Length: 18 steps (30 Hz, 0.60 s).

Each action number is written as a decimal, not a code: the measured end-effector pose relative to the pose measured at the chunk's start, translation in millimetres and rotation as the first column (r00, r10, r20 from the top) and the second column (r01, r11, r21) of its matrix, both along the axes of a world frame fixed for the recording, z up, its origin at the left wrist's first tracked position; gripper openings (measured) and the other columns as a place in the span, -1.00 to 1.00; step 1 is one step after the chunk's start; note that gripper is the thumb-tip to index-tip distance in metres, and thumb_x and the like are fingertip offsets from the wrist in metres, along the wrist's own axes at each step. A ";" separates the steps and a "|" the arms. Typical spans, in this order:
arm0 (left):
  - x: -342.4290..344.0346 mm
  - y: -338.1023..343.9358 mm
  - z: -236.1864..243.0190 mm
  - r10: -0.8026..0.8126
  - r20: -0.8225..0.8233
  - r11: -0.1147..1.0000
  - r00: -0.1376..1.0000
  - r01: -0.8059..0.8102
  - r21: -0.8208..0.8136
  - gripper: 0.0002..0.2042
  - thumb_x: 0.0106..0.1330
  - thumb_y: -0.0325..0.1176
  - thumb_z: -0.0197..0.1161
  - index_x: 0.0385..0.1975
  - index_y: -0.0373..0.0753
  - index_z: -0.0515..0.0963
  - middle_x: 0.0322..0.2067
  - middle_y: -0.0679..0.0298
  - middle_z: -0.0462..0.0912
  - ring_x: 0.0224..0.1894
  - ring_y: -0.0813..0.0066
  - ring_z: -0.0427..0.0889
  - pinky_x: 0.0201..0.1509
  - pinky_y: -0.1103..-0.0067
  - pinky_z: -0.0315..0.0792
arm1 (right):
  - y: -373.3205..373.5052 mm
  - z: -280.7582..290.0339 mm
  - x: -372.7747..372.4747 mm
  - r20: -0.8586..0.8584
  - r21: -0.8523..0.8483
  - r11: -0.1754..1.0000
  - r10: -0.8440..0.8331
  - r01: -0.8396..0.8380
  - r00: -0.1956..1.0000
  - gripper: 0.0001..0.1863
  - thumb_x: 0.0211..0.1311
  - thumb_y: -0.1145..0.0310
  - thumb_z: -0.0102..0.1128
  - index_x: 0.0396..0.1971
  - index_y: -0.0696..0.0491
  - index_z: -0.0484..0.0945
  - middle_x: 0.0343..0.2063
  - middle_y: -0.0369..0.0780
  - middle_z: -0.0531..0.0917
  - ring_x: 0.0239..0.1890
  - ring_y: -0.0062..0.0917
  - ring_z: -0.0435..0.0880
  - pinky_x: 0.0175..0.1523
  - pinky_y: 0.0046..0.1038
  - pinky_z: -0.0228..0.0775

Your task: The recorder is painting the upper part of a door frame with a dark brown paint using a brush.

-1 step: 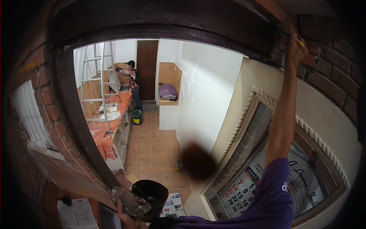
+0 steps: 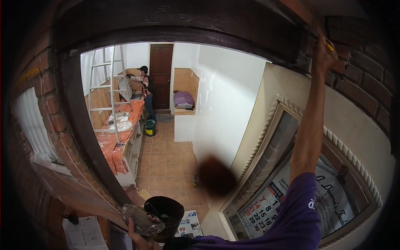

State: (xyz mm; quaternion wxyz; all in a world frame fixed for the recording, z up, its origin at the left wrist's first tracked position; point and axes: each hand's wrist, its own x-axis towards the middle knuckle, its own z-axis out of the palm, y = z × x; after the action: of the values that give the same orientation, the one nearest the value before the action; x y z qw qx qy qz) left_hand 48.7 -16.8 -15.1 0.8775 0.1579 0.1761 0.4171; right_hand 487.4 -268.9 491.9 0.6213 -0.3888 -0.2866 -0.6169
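High at the right, my right hand (image 2: 325, 55) is closed round a yellow-handled tool (image 2: 330, 46), against the right end of the dark wooden beam (image 2: 179, 23). The tool's working end is hidden. Low in the picture, my left hand (image 2: 139, 234) grips a see-through plastic container (image 2: 143, 220) smeared with something dark, its fingers partly showing through or behind it. Right behind the container is a black bucket (image 2: 164, 204).
A framed glass panel (image 2: 271, 121) with a calendar lies below my right arm. Beyond the opening stand a ladder (image 2: 111, 91), an orange-covered counter (image 2: 112, 150), a bucket (image 2: 150, 127) and another person (image 2: 146, 87). A blurred brown shape (image 2: 216, 177) covers part of the floor.
My right hand with the yellow-handled tool has shifted very slightly down and to the right. My left hand and the container stay almost where they were.
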 end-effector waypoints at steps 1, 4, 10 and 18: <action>0.1 0.2 0.2 -0.001 -0.005 1.000 1.000 0.001 0.010 -0.44 0.38 0.14 -0.13 0.07 -0.23 0.43 -0.37 0.08 0.60 -0.32 0.13 0.59 -0.07 0.18 0.47 | 0.4 0.2 0.1 0.010 0.019 0.999 0.027 -0.028 1.000 -0.73 0.11 0.27 0.31 -0.39 0.22 0.68 -0.55 -0.32 0.67 -0.50 -0.74 0.54 -0.32 -0.62 0.41; 0.4 -1.2 3.5 -0.001 -0.016 1.000 1.000 0.001 0.003 -0.44 0.38 0.15 -0.11 0.06 -0.24 0.44 -0.37 0.08 0.60 -0.31 0.14 0.60 -0.08 0.17 0.48 | 1.2 0.3 -0.4 0.004 0.007 1.000 0.004 -0.004 1.000 -0.70 0.10 0.25 0.31 -0.37 0.23 0.68 -0.55 -0.32 0.67 -0.49 -0.73 0.54 -0.31 -0.61 0.41; 3.2 -4.9 12.4 -0.006 -0.015 1.000 1.000 0.006 0.016 -0.45 0.38 0.14 -0.11 0.03 -0.24 0.44 -0.37 0.08 0.59 -0.32 0.13 0.59 -0.09 0.18 0.48 | 1.1 -5.7 -4.7 -0.012 0.009 1.000 0.000 0.000 1.000 -0.68 0.12 0.23 0.33 -0.34 0.23 0.68 -0.51 -0.32 0.69 -0.44 -0.72 0.58 -0.26 -0.61 0.43; 5.7 -1.4 6.5 0.005 -0.037 1.000 0.999 -0.004 0.024 -0.46 0.39 0.14 -0.13 0.03 -0.23 0.43 -0.36 0.07 0.58 -0.31 0.12 0.58 -0.10 0.17 0.49 | 6.0 3.3 2.8 0.010 0.035 0.999 -0.013 0.013 1.000 -0.68 0.11 0.24 0.34 -0.30 0.22 0.70 -0.46 -0.28 0.72 -0.40 -0.69 0.60 -0.20 -0.60 0.46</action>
State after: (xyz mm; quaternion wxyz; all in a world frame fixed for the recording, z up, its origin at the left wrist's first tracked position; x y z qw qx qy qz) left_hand 54.4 -18.2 -8.6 0.8712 0.1759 0.1877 0.4181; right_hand 490.1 -262.8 495.2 0.6224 -0.3766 -0.2767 -0.6279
